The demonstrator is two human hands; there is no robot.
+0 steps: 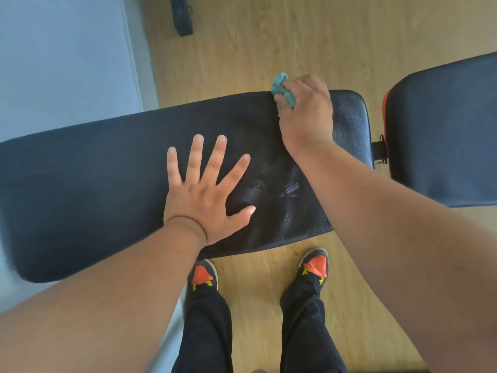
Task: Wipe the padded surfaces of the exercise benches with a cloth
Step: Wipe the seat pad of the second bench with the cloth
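Note:
A long black padded bench pad (94, 184) runs across the view from left to right. My left hand (207, 189) lies flat on its middle, fingers spread and straight. My right hand (304, 111) grips a bunched teal cloth (282, 88) and holds it against the pad's far edge near the right end. Damp streaks shine on the pad between my two hands. A second black pad (443, 135) with a red side stands at the right, apart from the first by a narrow gap.
Wooden floor (269, 36) surrounds the bench. My two feet in orange and grey shoes (314, 265) stand close to the pad's near edge. A dark bar (183, 14) lies on the floor at the far top. A pale wall fills the upper left.

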